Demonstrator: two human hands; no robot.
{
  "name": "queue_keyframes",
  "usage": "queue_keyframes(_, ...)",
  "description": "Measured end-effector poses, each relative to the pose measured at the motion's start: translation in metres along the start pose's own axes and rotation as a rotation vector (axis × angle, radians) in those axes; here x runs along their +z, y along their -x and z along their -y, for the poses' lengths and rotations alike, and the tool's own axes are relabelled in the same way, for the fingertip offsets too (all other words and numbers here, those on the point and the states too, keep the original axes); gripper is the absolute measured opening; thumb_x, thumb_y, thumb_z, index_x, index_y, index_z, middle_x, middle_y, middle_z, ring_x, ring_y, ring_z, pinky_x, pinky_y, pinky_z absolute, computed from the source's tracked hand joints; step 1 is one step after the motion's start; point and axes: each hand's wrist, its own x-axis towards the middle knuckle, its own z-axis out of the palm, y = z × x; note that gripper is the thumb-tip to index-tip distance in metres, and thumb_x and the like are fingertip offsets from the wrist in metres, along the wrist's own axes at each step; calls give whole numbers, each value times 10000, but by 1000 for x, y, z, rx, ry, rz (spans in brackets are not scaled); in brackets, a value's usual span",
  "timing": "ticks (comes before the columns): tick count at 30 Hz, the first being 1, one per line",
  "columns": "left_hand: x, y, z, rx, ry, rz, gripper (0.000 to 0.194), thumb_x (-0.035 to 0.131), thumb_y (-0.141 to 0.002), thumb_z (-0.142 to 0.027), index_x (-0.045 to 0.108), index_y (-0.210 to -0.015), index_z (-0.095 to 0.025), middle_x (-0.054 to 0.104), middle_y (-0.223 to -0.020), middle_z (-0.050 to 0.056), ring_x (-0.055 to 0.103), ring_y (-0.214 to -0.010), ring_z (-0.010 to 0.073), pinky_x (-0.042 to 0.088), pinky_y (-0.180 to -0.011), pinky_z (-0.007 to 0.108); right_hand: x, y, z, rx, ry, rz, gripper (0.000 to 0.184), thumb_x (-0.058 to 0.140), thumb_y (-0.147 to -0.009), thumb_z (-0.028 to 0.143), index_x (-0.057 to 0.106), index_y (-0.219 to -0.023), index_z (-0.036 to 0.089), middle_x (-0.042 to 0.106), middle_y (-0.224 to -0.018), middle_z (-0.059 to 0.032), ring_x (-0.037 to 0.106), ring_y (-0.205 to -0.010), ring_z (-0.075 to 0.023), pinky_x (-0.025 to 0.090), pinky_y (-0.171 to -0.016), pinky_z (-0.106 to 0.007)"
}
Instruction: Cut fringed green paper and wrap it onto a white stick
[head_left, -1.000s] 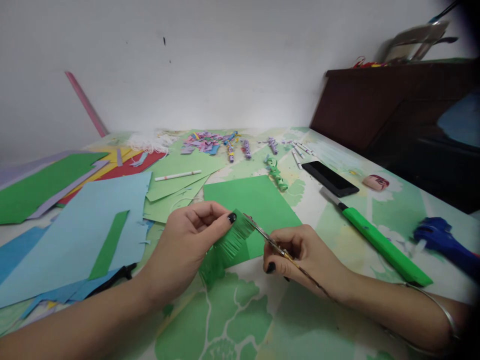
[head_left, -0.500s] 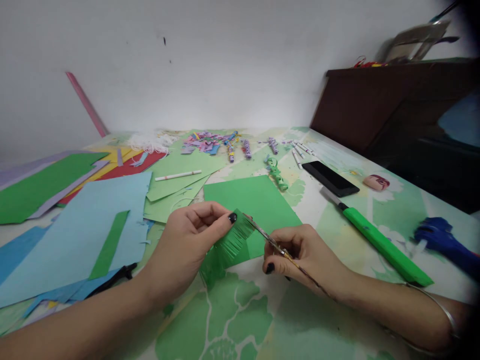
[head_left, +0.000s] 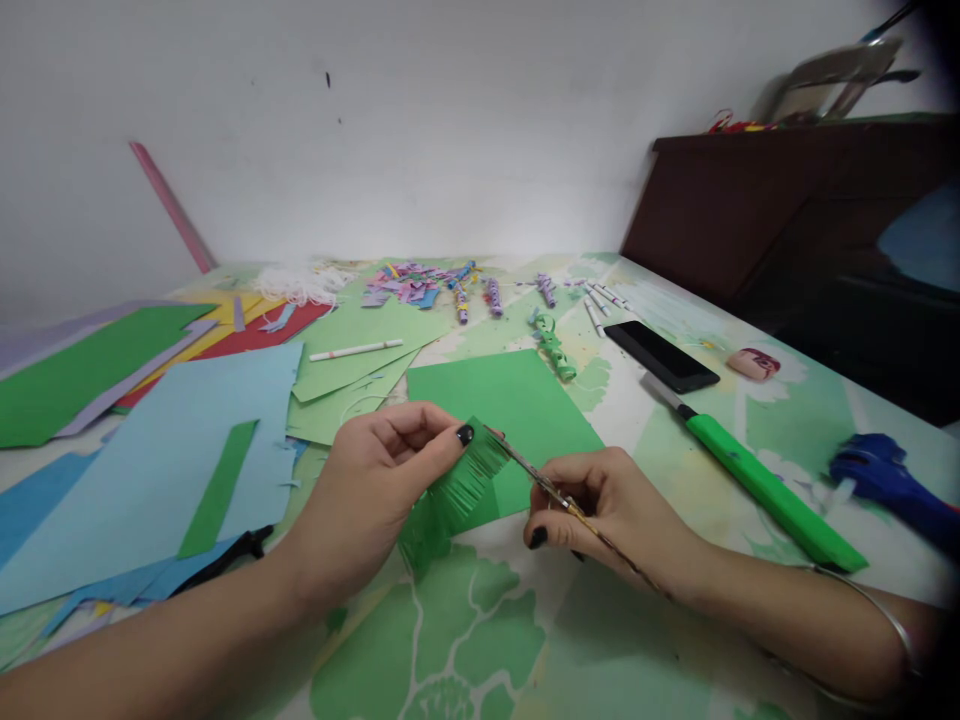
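Note:
Between thumb and fingers, my left hand (head_left: 390,480) pinches a green paper strip (head_left: 466,482) whose lower edge is cut into a fine fringe. Part of the strip hangs below the hand, toward the table. My right hand (head_left: 600,510) is closed around a pair of scissors (head_left: 551,488), its thumb and fingers at the handles. The scissor blades point up and left, with their tips at the right end of the fringed strip. Behind both hands a green paper sheet (head_left: 517,390) lies flat on the table.
On the left are a light blue sheet (head_left: 225,400), a green strip (head_left: 219,490) and other coloured papers. Farther back lie paper scraps (head_left: 405,284) and a green paper curl (head_left: 553,347). A phone (head_left: 661,356), a green cutter knife (head_left: 772,490) and a blue tool (head_left: 889,480) lie right.
My right thumb has shifted slightly down and left at the scissor handles. My left hand and the fringed strip stay almost still.

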Motion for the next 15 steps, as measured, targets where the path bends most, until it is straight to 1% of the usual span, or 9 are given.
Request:
queue_keyframes(8,2,1,-1,5,32,-17,128,671,-747,-301,689,-755,-175,728,-792,56,667,-739,193,506,-643,280,0,0,-1,9,12,-1,394,744,-643,478,593,-596,117,315,-484,65,277,-465,-60,194,-413,-204)
queue_keyframes(15,1,1,0,6,17,-10,132,663,-762,-307,684,-764,-176,724,-792,52,669,-772,199,507,-684,294,0,0,0,14,23,-6,439,748,-615,521,586,-577,115,299,-474,66,264,-461,-59,185,-409,-209)
